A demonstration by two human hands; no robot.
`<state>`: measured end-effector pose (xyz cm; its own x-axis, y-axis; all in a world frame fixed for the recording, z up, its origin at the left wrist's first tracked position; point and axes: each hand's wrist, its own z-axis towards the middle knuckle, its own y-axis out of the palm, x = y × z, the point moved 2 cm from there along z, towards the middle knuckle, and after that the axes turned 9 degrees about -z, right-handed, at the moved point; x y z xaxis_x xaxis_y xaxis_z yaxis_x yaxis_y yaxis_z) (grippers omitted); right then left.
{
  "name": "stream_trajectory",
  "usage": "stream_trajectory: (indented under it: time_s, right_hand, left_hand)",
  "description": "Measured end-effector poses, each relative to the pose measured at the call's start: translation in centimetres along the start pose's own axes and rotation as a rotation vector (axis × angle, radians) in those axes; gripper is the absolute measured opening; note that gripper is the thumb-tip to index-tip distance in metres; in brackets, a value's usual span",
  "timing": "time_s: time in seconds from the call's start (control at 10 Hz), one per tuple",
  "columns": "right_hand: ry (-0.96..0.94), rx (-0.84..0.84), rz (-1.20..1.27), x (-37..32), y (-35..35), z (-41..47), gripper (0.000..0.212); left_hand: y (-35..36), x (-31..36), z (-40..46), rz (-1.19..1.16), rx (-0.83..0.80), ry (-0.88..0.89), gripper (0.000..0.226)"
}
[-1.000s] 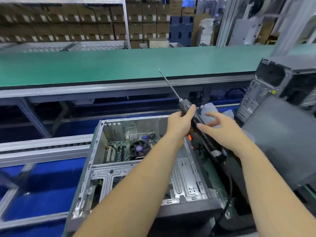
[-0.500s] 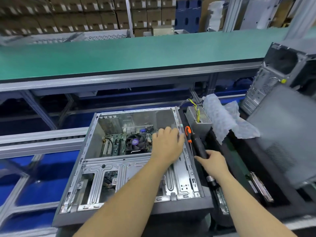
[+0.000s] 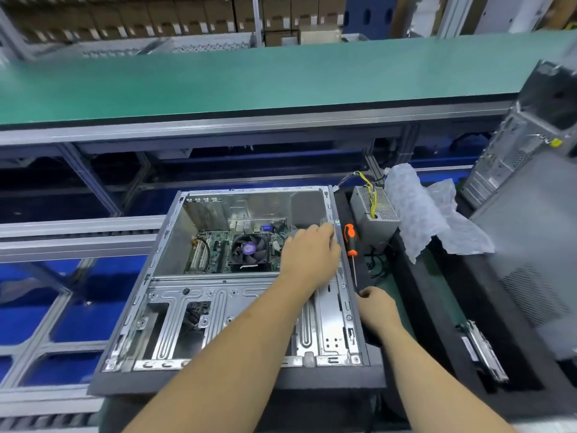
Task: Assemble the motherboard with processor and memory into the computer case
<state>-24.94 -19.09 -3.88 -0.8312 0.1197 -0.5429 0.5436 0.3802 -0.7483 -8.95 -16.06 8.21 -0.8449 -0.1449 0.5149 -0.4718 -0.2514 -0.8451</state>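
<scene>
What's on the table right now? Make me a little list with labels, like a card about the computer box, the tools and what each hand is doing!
computer case: lies on its side, open
motherboard: inside the case, fan on top
left hand: rests on the case's right edge
right hand: curled beside the case, near the screwdriver's tip; what it holds is unclear
screwdriver: orange handle, lying right of the case
power supply: grey box with yellow wires, behind the screwdriver
bubble wrap: crumpled, right of the power supply

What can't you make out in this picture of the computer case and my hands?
Head view, the only one:
- Right side of the motherboard: hidden by the left hand.
- Right hand: its fingertips curl out of sight, so what they grip is unclear.
- Second computer case: cut off by the right edge.
- Memory modules: too small to confirm.
</scene>
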Motion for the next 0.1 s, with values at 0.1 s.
stream_trajectory:
  time_s: [0.1]
  right_hand:
    - [-0.004,-0.023,-0.064,-0.41,-0.68,0.36,0.042]
  left_hand:
    - [-0.37,0.31,0.03,-0.026,0.004,-0.043,0.022]
